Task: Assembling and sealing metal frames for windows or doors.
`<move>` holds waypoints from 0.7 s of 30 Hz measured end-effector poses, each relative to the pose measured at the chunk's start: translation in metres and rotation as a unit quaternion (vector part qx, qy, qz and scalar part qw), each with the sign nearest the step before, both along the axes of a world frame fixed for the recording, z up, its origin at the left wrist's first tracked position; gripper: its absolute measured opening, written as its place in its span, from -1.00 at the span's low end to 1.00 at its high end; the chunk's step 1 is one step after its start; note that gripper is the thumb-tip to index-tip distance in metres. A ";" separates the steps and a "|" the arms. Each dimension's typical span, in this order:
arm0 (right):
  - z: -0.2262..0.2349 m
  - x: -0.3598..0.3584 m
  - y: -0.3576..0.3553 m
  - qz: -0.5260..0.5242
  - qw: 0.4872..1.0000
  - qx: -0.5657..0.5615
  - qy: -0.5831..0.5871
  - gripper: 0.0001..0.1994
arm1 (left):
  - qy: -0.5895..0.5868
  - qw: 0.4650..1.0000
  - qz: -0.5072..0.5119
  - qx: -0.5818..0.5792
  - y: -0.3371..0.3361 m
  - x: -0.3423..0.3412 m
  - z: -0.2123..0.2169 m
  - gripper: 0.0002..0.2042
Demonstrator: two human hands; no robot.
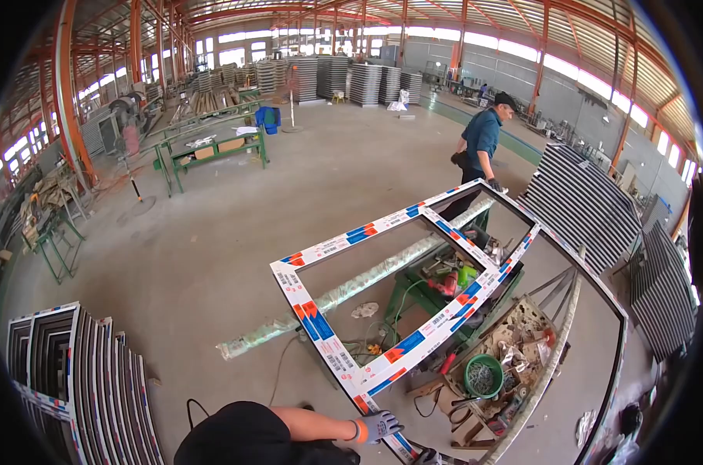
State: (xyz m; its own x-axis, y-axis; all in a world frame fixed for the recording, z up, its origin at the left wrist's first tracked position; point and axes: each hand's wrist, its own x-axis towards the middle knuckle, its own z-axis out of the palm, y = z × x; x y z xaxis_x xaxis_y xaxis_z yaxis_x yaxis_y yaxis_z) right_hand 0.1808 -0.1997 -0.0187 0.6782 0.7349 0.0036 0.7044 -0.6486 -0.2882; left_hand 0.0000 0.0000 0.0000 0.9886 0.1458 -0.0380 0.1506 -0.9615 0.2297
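Note:
A large rectangular window frame [320, 325], its bars covered in white film with blue and orange print, stretches from me toward the far right. My left hand [378, 426], in a grey glove with an orange cuff, is closed over the near bar of the frame. At the lower edge, a dark shape that appears to be my right hand [427, 457] is beside the same bar; its fingers are mostly cut off. At the far corner of the frame, a co-worker in a teal shirt [481, 136] has a gloved hand [494, 184] against it.
Under the frame are a film-wrapped support bar [351, 291], a green bench [413, 298] with tools, and a wooden tray [533, 322] holding a green bucket [483, 375] of small fasteners. Stacked frames [88, 380] stand at left; dark profiles [576, 205] are piled at right.

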 end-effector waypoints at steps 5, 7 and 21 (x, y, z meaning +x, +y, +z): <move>0.026 -0.017 0.007 -0.054 0.992 0.100 0.053 -0.71 | -0.020 0.999 0.014 0.045 -0.008 -0.002 -0.006 -0.40; 0.051 -0.011 0.030 -0.034 0.997 0.061 0.036 -0.78 | 0.074 0.996 0.035 0.019 0.006 0.003 0.018 -0.44; 0.042 -0.011 0.021 -0.084 0.988 0.118 0.051 -0.85 | 0.108 0.993 0.022 0.050 0.009 0.014 0.024 -0.48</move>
State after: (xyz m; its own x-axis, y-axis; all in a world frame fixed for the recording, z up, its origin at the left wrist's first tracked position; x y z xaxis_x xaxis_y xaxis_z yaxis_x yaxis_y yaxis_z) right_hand 0.1698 -0.1787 0.0234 0.7960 0.5990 0.0876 0.5527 -0.6601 -0.5088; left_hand 0.0138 0.0089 0.0245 0.9513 0.2029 -0.2320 0.2288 -0.9692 0.0908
